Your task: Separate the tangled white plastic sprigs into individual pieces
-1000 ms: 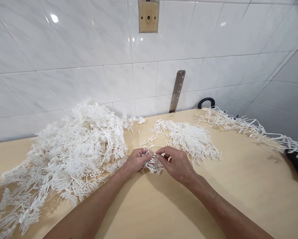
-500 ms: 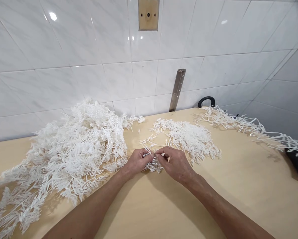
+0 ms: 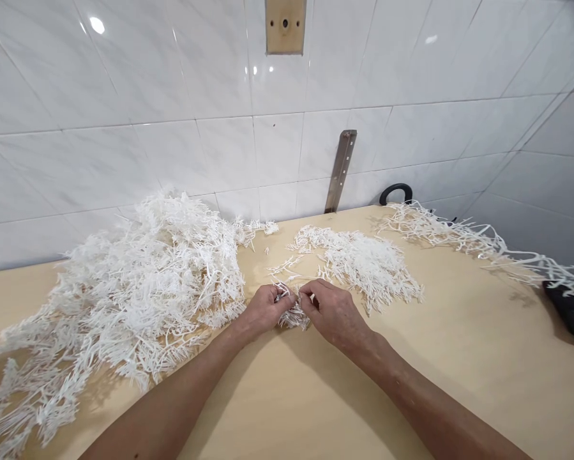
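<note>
Near the middle of the table my left hand (image 3: 270,306) is closed around a white branching plastic sprig (image 3: 294,317), whose feathery tips hang below the fingers. Thumb and fingers of my right hand (image 3: 329,310) are pinched together at the sprig's right side; what lies between the fingertips is too small to make out. Just beyond the hands lie a few loose thin white stems (image 3: 287,265). A small heap of short white sprig pieces (image 3: 370,262) spreads past my right hand. To the left rises a large pile of white feathery sprigs (image 3: 157,281).
Bare white stems (image 3: 440,230) lie in a tangled row along the table's back right. Behind them shows a black ring-shaped handle (image 3: 396,191). A black object (image 3: 571,313) sits at the right edge. A metal bracket strip (image 3: 340,172) leans against the tiled wall (image 3: 162,153).
My right hand's fingers have closed in slightly around the sprig's side. My left hand keeps its hold in nearly the same place. The view has shifted a little.
</note>
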Demonstrator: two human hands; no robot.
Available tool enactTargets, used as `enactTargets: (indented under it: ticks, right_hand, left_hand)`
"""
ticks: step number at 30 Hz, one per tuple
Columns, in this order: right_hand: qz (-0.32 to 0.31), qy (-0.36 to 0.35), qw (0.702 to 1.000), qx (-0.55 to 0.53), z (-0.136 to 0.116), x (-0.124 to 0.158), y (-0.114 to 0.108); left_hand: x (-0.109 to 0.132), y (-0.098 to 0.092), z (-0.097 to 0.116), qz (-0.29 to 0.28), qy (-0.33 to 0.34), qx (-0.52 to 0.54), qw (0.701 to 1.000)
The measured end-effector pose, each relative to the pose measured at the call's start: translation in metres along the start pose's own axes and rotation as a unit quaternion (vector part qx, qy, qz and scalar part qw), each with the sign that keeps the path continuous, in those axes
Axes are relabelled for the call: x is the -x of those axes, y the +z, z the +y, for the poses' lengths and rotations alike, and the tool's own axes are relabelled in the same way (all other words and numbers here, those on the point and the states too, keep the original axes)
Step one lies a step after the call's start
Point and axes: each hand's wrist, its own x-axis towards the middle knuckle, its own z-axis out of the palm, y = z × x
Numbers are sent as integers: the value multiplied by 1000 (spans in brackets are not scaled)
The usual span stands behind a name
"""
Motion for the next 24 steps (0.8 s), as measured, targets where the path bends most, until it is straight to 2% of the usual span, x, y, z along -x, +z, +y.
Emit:
enactTargets:
  ticks: [12,15,18,20,22,24]
  right_hand:
    - [43,34,998,43,1,-2,12]
    - [79,114,988,66,18,-7,-3]
    - [137,200,967,79,45,-14,-29]
    - [168,233,953,100,63,-17,-45]
    - [194,236,944,128,73,-18,-54]
    - [205,201,949,130,70,-17,-56]
  left_hand:
    - [4,1,3,21,30,-23,999]
    - [4,3,-3,10,33,-3,999]
    - [2,6,-7,38,32,17,999]
    - [2,7,-8,55,28,25,998]
    - [1,7,-8,54,20,22,998]
    - [1,7,-9,46,12,12,999]
